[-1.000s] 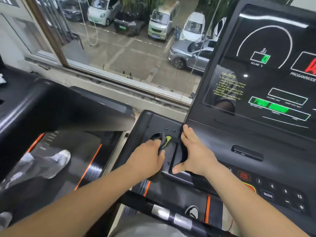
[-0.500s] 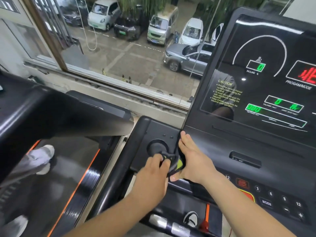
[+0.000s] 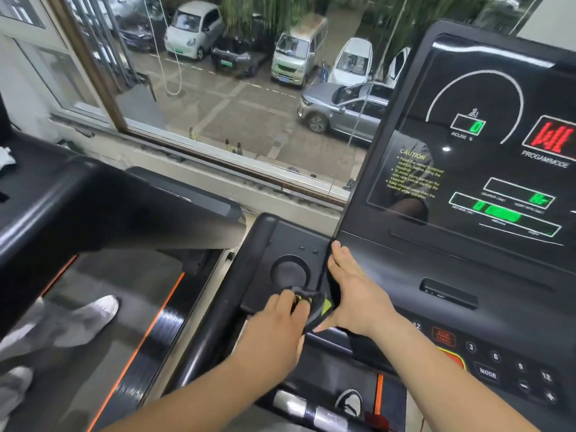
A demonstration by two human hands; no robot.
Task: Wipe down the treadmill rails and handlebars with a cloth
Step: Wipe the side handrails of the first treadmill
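Since the earlier views, the left hand (image 3: 274,332) has been drawn back toward the person, from over the round recess (image 3: 290,272) of the console tray (image 3: 261,254) to the tray's near edge, so that the recess is now uncovered. The cloth (image 3: 313,307), dark with a yellow-green patch, is bunched in the curled fingers of this hand and is pressed against the near right corner of the tray. The right hand (image 3: 355,294) has scarcely shifted. Its fingers (image 3: 339,257) are held straight and together, laid flat along the seam between tray and console, and its thumb is spread toward the cloth without any grasp being taken.

Spatial relation governing the next move: the cloth is lodged between the left fingertips and the web of the right thumb, so it is carried by the left hand alone. The side rail (image 3: 218,313) lies just to the left of that hand, its long axis running from far to near. The front handlebar (image 3: 324,416), set crosswise, lies nearer the body, below both wrists. Either bar is judged to be reached soonest by the left hand, and a stroke along the rail's length would be required. Neither bar is yet touched by the cloth.
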